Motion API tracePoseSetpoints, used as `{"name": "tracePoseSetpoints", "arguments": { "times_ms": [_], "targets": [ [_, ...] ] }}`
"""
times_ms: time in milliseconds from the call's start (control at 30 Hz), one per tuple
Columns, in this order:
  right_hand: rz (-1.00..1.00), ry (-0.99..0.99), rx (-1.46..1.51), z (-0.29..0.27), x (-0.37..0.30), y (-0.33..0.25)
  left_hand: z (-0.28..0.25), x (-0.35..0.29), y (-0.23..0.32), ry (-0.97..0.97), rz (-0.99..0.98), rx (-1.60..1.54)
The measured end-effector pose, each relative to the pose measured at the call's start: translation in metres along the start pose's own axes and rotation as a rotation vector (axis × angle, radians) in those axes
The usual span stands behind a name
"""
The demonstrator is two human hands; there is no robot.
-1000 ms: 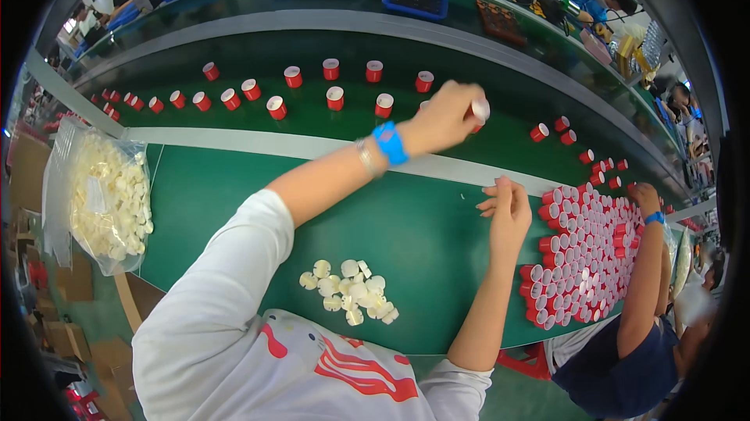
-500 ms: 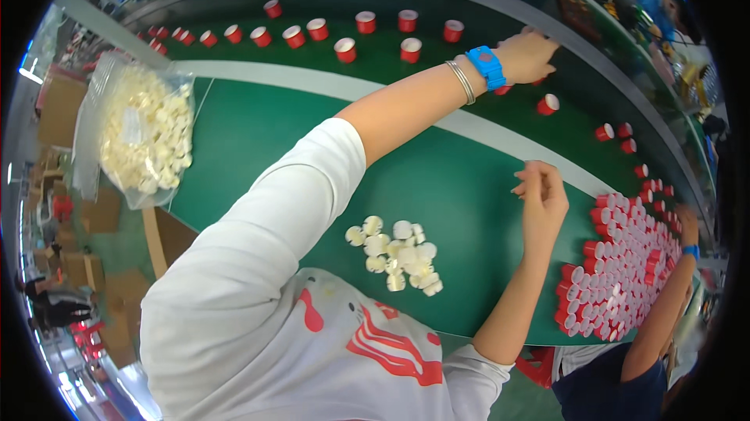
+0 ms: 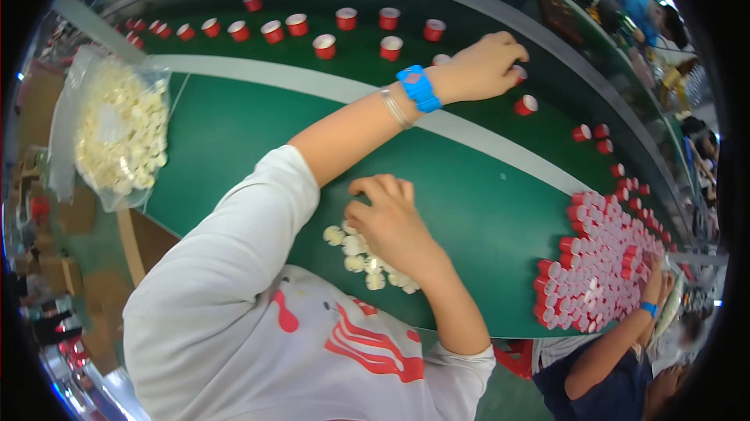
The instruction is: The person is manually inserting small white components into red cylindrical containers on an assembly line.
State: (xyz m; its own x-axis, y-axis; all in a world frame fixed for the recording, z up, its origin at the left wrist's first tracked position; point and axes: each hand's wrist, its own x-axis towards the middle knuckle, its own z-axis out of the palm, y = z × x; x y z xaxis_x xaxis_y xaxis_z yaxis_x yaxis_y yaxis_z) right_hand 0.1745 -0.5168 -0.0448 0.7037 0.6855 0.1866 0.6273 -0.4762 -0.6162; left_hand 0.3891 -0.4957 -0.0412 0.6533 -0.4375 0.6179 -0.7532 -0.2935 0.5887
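My left hand (image 3: 486,69), with a blue band at its wrist, reaches across the pale rail. Its thumb and bent fingers close around a small red cup (image 3: 519,75) with a white top, partly hidden by the fingers. Another red cup (image 3: 441,59) stands beside the wrist. My right hand (image 3: 391,226) hovers palm down over a loose pile of small cream-white round pieces (image 3: 354,245) on the green table, covering part of it. Its fingers are curved and slightly apart, and no piece shows in them.
Red cups (image 3: 324,47) stand scattered along the dark green strip behind the pale rail (image 3: 258,69). Many more are massed (image 3: 578,280) at the table's right, where a co-worker's hand (image 3: 655,290) rests. A clear bag of cream-white pieces (image 3: 117,132) lies at the left.
My right hand has moved left from bare table to the cream-white pile. My left hand has drawn slightly back, its fingers now at a red cup. The whole view has shifted slightly.
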Motion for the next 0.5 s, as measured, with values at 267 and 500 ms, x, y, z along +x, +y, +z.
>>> {"name": "tracePoseSetpoints", "arguments": {
  "times_ms": [267, 500],
  "targets": [
    [0.485, 0.414, 0.088, -0.101, -0.058, 0.026, 0.064, 0.042, 0.016, -0.207, 0.052, 0.06],
    [0.653, 0.756, -0.002, -0.133, -0.089, 0.007, 0.204, 0.12, 0.017, -0.382, 0.146, 0.349]
  ]
}}
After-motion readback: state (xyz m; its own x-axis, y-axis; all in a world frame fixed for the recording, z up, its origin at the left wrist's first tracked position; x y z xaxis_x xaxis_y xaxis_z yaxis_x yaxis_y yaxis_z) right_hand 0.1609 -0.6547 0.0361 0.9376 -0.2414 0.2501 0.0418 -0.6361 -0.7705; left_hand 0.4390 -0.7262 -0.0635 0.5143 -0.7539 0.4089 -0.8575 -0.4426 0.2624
